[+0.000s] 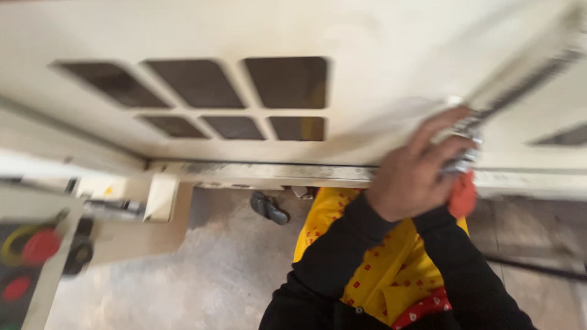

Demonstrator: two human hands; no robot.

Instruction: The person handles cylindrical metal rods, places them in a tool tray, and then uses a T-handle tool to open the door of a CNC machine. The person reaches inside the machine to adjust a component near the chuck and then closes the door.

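Fingers (440, 131) of the left hand (413, 177) are gripping a shiny metal part (461, 143) against the cream machine panel (367, 73). The right hand is lying hidden beneath, its grip impossible to tell.

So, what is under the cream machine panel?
Grey concrete floor, a dark sandal, and yellow patterned cloth. The hands cover a red rag; the rest is hidden.

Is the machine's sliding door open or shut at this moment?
Cannot tell. The cream door panel with window openings fills the blurred view; no edge or gap shows. The left hand grips a metal handle.
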